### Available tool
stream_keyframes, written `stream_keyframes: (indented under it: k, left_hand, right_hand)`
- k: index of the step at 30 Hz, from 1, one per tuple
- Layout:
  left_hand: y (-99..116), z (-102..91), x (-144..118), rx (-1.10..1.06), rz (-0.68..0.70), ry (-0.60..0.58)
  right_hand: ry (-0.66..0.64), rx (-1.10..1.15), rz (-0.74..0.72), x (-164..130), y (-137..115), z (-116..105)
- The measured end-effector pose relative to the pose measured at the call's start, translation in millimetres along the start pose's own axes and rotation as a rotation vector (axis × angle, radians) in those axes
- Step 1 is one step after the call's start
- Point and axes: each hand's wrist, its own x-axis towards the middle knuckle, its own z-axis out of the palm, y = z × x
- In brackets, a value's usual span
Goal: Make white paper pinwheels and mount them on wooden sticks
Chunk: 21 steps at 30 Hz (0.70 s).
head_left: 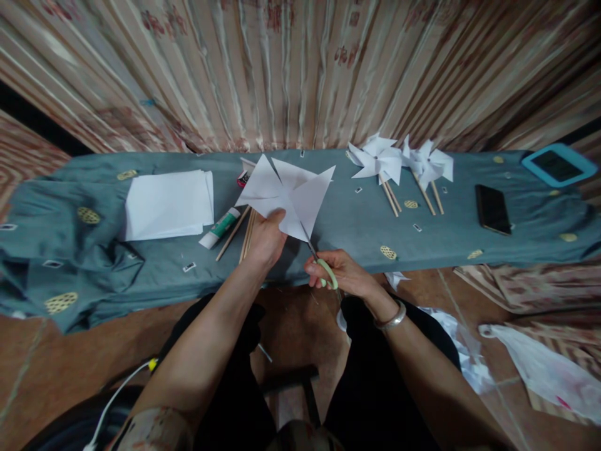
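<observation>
A white paper square (286, 194), already slit from its corners into pointed flaps, is held up over the near edge of the bench (347, 219) by the left hand (267, 238), whose grip is closed on the sheet near its middle, thumb on top. The right hand (340, 272) is wrapped around the green handles of a pair of scissors (319, 263), with the blades pointed up at the lower edge of the paper; whether the blades are parted cannot be told. Judged from this, the cutting appears nearly done, while folding and fixing to a stick are still left. Two finished pinwheels (399, 164) on sticks are laid further right on the bench, so part of the work is complete. A stack of white sheets (169, 203) is kept to the left, with a glue tube (220, 228) and loose wooden sticks (244, 232) just beside it, partly hidden by the left hand. A dark phone (492, 208) and a blue-framed tablet (558, 164) lie well apart at the right. Paper scraps (457, 344) are scattered on the floor.
</observation>
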Motion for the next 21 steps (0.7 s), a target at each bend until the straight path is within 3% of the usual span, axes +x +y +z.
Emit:
stream_keyframes:
  k: [21]
  left_hand:
    - [1.5,1.9,-0.3,0.019,0.010,0.017]
  right_hand:
    - [0.045,0.029,0.014,2.3,-0.3,3.9]
